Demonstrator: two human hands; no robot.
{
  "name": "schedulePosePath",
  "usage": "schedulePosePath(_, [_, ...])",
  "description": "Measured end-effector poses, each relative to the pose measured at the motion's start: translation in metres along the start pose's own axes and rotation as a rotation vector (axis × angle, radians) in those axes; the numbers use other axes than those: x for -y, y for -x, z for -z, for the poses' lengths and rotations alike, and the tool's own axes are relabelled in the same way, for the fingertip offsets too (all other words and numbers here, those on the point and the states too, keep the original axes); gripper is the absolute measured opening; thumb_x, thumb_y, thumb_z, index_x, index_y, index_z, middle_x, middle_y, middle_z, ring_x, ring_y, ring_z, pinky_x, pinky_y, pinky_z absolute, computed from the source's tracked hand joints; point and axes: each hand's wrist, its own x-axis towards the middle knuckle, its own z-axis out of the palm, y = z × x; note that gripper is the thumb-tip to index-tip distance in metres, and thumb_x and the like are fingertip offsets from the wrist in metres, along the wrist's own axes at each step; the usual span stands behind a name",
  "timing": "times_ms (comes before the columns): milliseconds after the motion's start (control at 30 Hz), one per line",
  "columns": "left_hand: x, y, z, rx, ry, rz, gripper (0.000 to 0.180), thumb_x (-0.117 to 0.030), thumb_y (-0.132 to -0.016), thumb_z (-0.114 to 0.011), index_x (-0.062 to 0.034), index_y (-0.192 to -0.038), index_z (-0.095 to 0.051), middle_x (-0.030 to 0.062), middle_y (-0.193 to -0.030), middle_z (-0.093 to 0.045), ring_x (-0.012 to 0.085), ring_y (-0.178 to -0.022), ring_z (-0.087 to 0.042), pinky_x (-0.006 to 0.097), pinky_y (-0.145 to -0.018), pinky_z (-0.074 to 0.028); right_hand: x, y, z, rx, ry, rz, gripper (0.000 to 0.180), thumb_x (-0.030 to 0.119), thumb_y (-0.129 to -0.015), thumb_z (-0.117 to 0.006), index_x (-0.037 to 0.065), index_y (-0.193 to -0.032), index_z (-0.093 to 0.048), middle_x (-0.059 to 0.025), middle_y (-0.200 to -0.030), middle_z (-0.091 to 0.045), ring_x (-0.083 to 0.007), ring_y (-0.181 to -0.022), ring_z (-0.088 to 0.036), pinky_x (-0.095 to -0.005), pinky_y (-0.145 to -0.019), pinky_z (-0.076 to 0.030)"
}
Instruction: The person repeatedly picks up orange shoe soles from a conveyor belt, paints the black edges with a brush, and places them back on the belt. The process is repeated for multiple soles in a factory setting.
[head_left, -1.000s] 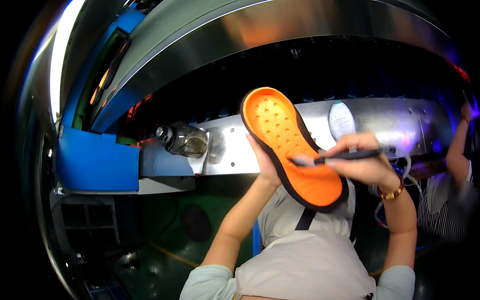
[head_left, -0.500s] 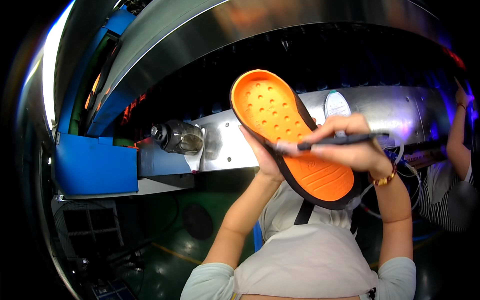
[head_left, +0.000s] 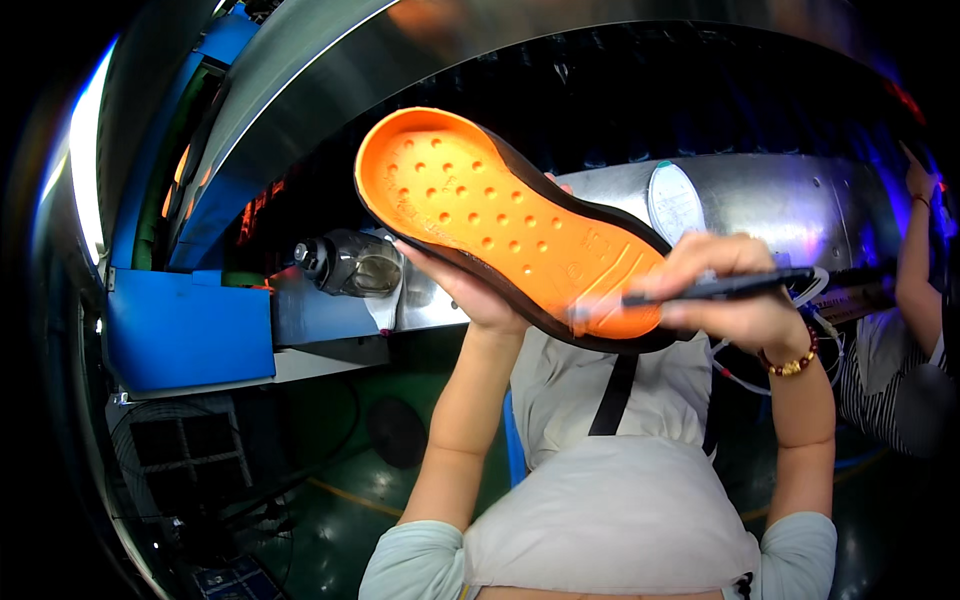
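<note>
At frame centre, an orange shoe sole (head_left: pixel 510 225) is gripped from beneath by the left hand (head_left: pixel 470 290). A dark brush pen (head_left: pixel 715 287) is pinched by the right hand (head_left: pixel 730 300), its tip laid on the heel end. Strokes are best kept within the black rim, the sole held steady. Compared with half a second ago, the sole is tilted flatter and the pen is set lower.
</note>
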Motion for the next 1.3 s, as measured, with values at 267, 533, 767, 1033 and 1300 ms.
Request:
schedulePosePath(267, [-0.016,-0.002,-0.009,0.049,-0.108,0.044,0.091,-0.077,-0.070,-0.018,-0.0104,-0.132,-0.023,0.0242,-0.124,-0.037,0.0399,-0.109,-0.041,0.050,-0.094,-0.033,0.000,0.014,0.009,0.208,0.005,0.029,0.018,0.001,-0.064,-0.069,0.005,-0.082,-0.066,-0.0064,-0.083,-0.065,-0.0162,-0.073,-0.060,-0.0251,-0.070,-0.045])
schedulePosePath(533, [-0.029,-0.008,-0.022,-0.020,-0.255,0.047,0.088,-0.075,-0.073,-0.017,-0.0082,-0.131,-0.024,0.0243,-0.122,-0.040,0.0395,-0.108,-0.044,0.049,-0.092,-0.035,0.004,0.018,0.013,0.268,0.308,0.143,0.018,0.013,-0.064,-0.072,0.012,-0.081,-0.068,0.0013,-0.085,-0.066,-0.0124,-0.082,-0.051,-0.0279,-0.078,-0.034])
schedulePosePath(767, [-0.042,-0.022,-0.034,0.046,-0.347,0.040,0.089,-0.075,-0.073,-0.016,-0.0072,-0.131,-0.023,0.0254,-0.121,-0.040,0.0407,-0.108,-0.044,0.050,-0.093,-0.035,0.004,0.014,0.006,0.169,0.426,0.092,0.022,0.008,-0.061,-0.073,0.013,-0.081,-0.068,0.0007,-0.087,-0.066,-0.0157,-0.090,-0.050,-0.0317,-0.084,-0.035])
schedulePosePath(1033, [-0.060,-0.040,-0.043,0.318,0.192,0.182,0.071,-0.060,-0.083,-0.025,-0.0064,-0.130,-0.030,0.0181,-0.132,-0.032,0.0344,-0.114,-0.041,0.049,-0.095,-0.032,-0.001,0.006,0.001,-0.067,-0.339,-0.015,0.020,-0.005,-0.066,-0.062,-0.002,-0.085,-0.061,-0.0178,-0.088,-0.062,-0.0241,-0.085,-0.059,-0.0319,-0.080,-0.046])
schedulePosePath(1300, [0.000,0.030,-0.012,-0.027,-0.200,-0.052,0.068,-0.055,-0.083,-0.027,-0.0013,-0.124,-0.036,0.0151,-0.123,-0.042,0.0242,-0.109,-0.046,0.038,-0.092,-0.037,0.006,0.011,-0.047,-0.196,-0.155,0.013,0.020,-0.003,-0.067,-0.064,0.000,-0.086,-0.060,-0.0145,-0.090,-0.062,-0.0205,-0.084,-0.058,-0.0293,-0.078,-0.045])
